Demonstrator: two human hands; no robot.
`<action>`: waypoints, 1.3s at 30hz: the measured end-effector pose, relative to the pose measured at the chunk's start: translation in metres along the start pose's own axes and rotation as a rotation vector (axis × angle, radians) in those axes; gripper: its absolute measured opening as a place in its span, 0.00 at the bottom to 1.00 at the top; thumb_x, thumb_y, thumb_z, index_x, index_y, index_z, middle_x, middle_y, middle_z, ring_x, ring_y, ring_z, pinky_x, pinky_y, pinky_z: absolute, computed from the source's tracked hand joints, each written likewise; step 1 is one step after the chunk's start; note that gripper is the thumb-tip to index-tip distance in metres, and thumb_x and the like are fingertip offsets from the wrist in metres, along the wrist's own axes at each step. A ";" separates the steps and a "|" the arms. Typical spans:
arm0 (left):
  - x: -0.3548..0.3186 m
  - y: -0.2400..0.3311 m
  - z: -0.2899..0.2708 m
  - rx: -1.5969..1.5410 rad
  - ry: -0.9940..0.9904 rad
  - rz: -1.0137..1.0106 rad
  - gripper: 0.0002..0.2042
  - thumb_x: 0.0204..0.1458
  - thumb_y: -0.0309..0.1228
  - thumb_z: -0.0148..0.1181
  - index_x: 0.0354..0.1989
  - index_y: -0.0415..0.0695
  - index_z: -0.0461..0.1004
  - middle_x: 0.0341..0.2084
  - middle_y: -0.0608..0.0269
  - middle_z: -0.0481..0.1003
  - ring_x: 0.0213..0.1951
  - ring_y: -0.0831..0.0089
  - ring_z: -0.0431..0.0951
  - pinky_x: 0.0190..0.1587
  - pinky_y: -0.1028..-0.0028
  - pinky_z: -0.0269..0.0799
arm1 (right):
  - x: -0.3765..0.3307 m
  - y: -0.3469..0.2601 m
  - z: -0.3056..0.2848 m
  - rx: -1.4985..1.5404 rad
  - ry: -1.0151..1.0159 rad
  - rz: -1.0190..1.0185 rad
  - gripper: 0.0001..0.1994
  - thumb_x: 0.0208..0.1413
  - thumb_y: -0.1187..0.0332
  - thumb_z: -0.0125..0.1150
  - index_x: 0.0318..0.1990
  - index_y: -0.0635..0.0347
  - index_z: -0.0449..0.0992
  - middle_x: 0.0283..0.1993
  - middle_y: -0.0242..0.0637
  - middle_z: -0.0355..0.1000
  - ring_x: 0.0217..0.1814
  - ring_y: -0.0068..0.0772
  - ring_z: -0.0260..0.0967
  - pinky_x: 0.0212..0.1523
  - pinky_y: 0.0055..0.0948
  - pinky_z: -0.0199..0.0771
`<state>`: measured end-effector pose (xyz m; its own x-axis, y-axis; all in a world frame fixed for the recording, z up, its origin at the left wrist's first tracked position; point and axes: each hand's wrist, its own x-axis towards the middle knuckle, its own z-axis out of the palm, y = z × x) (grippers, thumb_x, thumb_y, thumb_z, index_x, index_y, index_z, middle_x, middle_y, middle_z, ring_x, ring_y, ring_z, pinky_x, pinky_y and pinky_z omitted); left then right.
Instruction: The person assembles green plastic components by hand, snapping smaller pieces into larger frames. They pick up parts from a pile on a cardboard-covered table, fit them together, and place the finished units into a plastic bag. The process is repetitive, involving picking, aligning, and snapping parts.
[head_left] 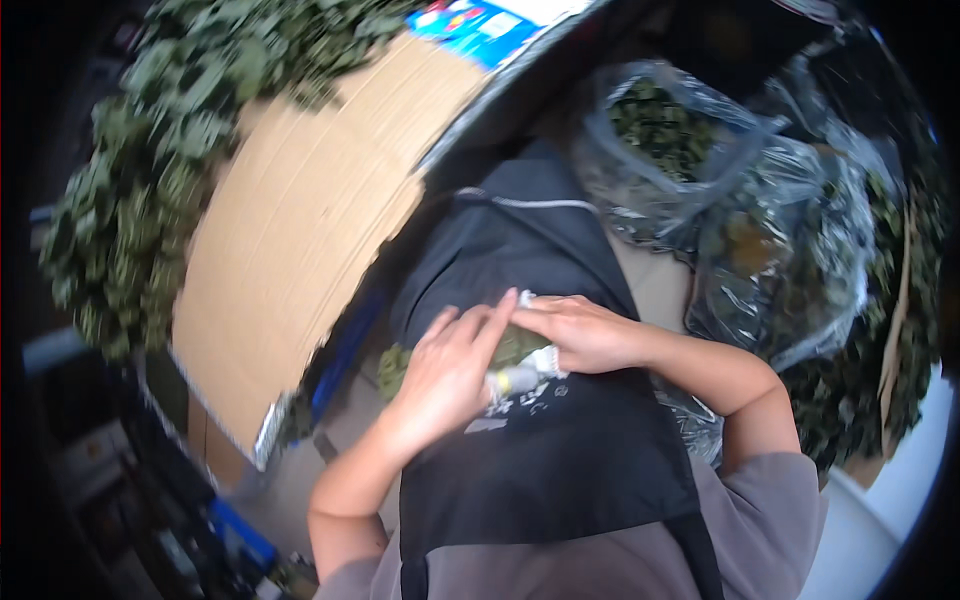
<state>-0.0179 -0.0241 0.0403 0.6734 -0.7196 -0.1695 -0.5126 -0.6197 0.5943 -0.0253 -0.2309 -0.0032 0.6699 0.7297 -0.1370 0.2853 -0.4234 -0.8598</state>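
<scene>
Across my lap, on the black apron (560, 480), lies a bundle of green leaves (518, 346). My left hand (447, 368) is wrapped over its left part, and leaf ends (390, 372) stick out past that hand. My right hand (590, 336) grips the other end, its fingers bent toward the left fingertips. White, crumpled material (545, 360) shows at the right end, partly hidden by the right hand. By the left hand's thumb side sits a small grey piece with a yellow band (513, 381); whether it is worn or held is unclear.
A brown cardboard sheet (300, 220) slants along my left, with a large heap of leaves (150, 200) on its far side. To the right stand clear plastic bags of leaves (780, 250), one with an open mouth (665, 125). More loose leaves (850, 410) lie at the right edge.
</scene>
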 end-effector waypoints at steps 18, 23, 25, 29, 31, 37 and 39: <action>-0.020 -0.033 0.022 -0.045 -0.162 -0.184 0.33 0.37 0.24 0.61 0.59 0.44 0.62 0.39 0.50 0.71 0.45 0.53 0.69 0.59 0.55 0.56 | 0.008 0.023 0.034 0.127 0.058 0.082 0.25 0.45 0.79 0.56 0.55 0.63 0.67 0.49 0.54 0.68 0.53 0.54 0.65 0.53 0.39 0.65; -0.059 -0.053 -0.023 -0.025 0.099 -0.280 0.52 0.31 0.44 0.73 0.66 0.45 0.49 0.57 0.47 0.59 0.58 0.50 0.60 0.61 0.59 0.54 | 0.011 0.039 0.010 0.164 0.115 0.018 0.28 0.51 0.69 0.61 0.61 0.55 0.62 0.56 0.49 0.66 0.59 0.49 0.63 0.58 0.34 0.62; -0.085 -0.082 0.013 -0.536 0.057 -0.360 0.48 0.35 0.37 0.73 0.66 0.44 0.48 0.62 0.52 0.55 0.62 0.58 0.58 0.63 0.63 0.53 | 0.015 0.046 0.008 0.198 0.018 0.100 0.28 0.50 0.71 0.60 0.61 0.56 0.62 0.55 0.49 0.66 0.59 0.49 0.62 0.58 0.35 0.60; -0.089 -0.074 0.041 -0.881 0.327 -0.469 0.42 0.39 0.33 0.70 0.65 0.44 0.53 0.61 0.55 0.58 0.61 0.64 0.60 0.62 0.65 0.56 | 0.044 -0.016 -0.014 -0.225 0.217 -0.043 0.28 0.45 0.63 0.64 0.56 0.57 0.67 0.56 0.44 0.66 0.57 0.46 0.62 0.57 0.39 0.59; -0.085 -0.073 0.048 -0.701 0.352 -0.355 0.37 0.39 0.35 0.69 0.61 0.42 0.60 0.58 0.50 0.62 0.60 0.60 0.63 0.61 0.64 0.58 | 0.058 -0.037 0.015 -0.384 0.339 -0.250 0.30 0.44 0.50 0.61 0.54 0.56 0.67 0.47 0.43 0.70 0.50 0.45 0.65 0.51 0.40 0.61; -0.092 -0.045 0.057 -0.656 0.483 -0.374 0.32 0.43 0.26 0.62 0.59 0.32 0.58 0.56 0.49 0.64 0.58 0.61 0.64 0.61 0.66 0.55 | 0.081 -0.013 0.066 -0.220 0.190 -0.370 0.32 0.37 0.68 0.60 0.56 0.62 0.64 0.37 0.45 0.68 0.41 0.44 0.68 0.39 0.38 0.68; -0.084 -0.054 0.058 -0.580 0.425 -0.306 0.32 0.44 0.25 0.60 0.59 0.32 0.58 0.56 0.50 0.64 0.57 0.62 0.65 0.60 0.67 0.56 | 0.075 0.004 0.044 -0.078 0.103 -0.413 0.33 0.37 0.70 0.60 0.57 0.62 0.64 0.37 0.46 0.69 0.41 0.48 0.68 0.40 0.40 0.68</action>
<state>-0.0773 0.0519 -0.0233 0.9462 -0.2890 -0.1457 0.0101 -0.4237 0.9058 -0.0044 -0.1544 -0.0390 0.5526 0.7905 0.2639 0.5922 -0.1497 -0.7917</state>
